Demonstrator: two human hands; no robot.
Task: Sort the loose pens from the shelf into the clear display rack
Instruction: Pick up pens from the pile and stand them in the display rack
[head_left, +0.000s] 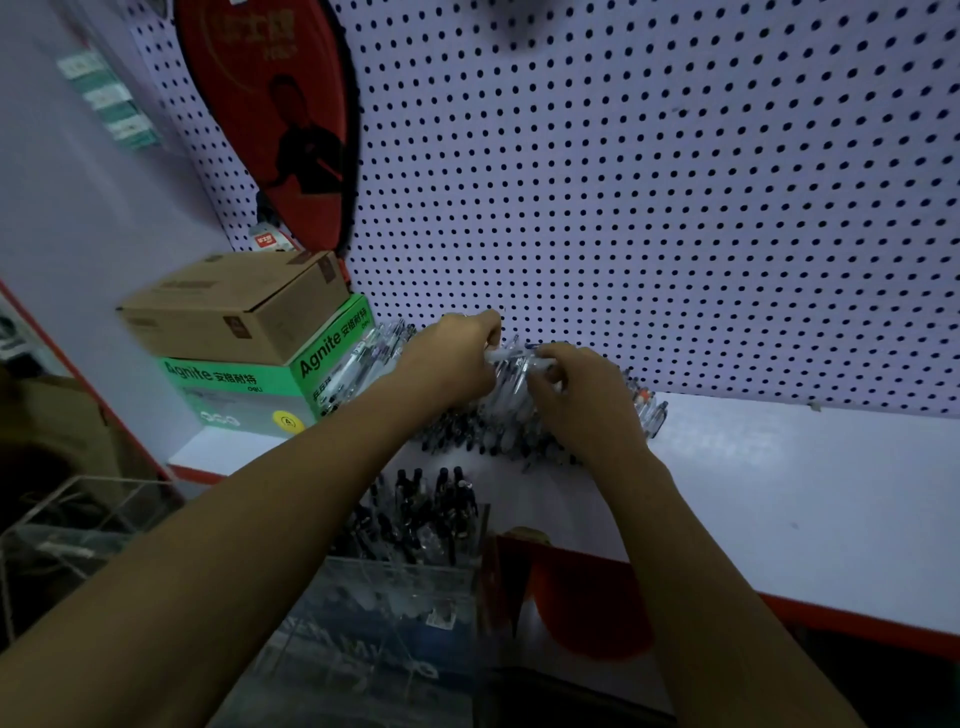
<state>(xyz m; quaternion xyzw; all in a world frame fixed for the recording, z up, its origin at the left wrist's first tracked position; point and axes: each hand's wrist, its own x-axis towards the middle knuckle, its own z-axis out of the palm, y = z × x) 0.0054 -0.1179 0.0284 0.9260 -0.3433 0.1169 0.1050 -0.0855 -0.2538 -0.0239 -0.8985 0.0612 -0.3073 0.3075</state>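
head | left hand (451, 358) and right hand (576, 395) both grip pens (511, 364) over shelf (779, 478)

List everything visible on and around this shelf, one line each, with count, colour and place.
loose pens: a pile, too many to count, clear with dark tips, on the shelf against the pegboard
clear display rack: one, transparent, below the shelf edge, dark pens standing in it
white shelf: one, red front edge
green box: one, shelf's left end
brown cardboard box: one, on the green box
red paddle case: one, hanging on the pegboard
white pegboard: one, behind the shelf
left hand: grips pens
right hand: grips pens
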